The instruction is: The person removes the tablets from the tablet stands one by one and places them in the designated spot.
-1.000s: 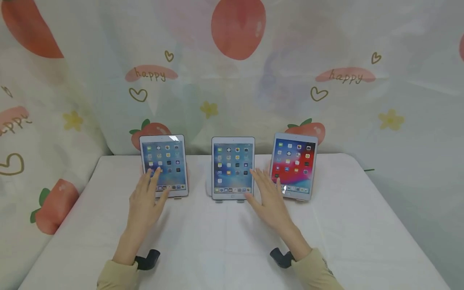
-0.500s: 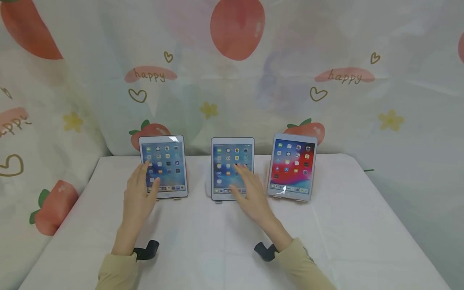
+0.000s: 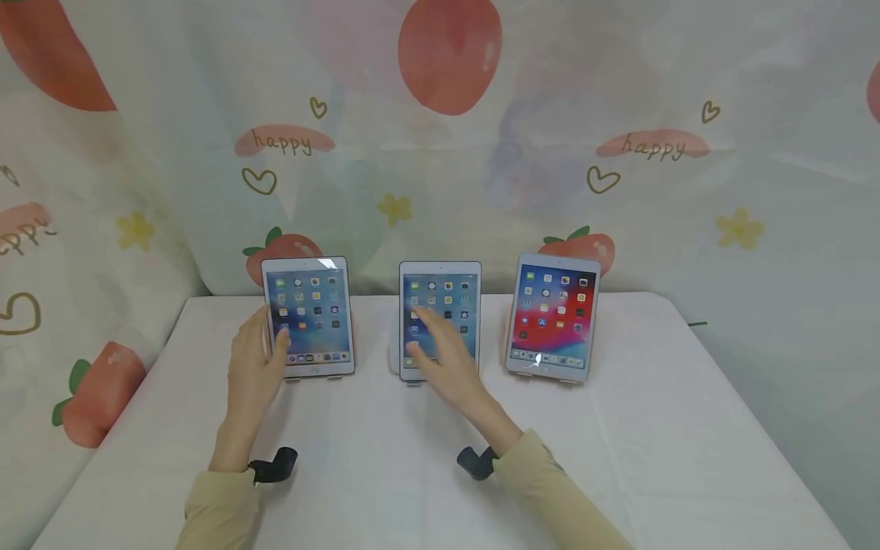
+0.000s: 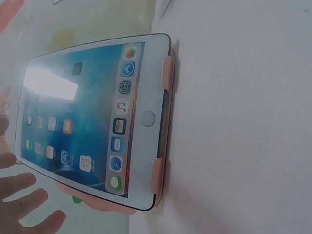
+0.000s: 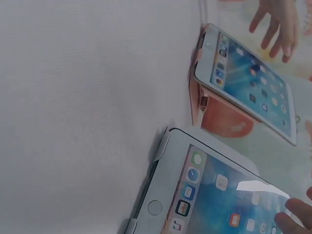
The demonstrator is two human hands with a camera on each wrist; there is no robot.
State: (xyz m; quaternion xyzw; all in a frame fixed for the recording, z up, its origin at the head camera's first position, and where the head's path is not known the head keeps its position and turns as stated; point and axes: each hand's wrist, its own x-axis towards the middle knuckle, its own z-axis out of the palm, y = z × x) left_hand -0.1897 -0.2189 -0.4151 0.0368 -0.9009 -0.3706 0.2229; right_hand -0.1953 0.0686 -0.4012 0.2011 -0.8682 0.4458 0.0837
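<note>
Three white-framed tablets stand tilted back in a row on stands. My left hand (image 3: 250, 374) is at the left edge of the left tablet (image 3: 309, 294), its fingers spread and holding nothing. In the left wrist view its fingers (image 4: 27, 204) lie beside that tablet's edge, and a pink stand (image 4: 168, 73) props the tablet. In front of the middle tablet (image 3: 440, 284) is my right hand (image 3: 450, 367), covering part of the lit screen. Its fingers (image 5: 290, 225) are extended and grip nothing; whether they touch the glass I cannot tell. The right tablet (image 3: 553, 313) shows a red and blue screen.
A white cloth covers the table (image 3: 371, 473). Behind it hangs a curtain (image 3: 440, 176) printed with fruit, hearts and lettering. Black bent pieces (image 3: 275, 466) jut from both wrists, below the beige sleeves (image 3: 220, 508).
My right hand has moved left, from between the middle and right tablets to across the middle one. My left hand has shifted left from over its tablet's screen to the edge.
</note>
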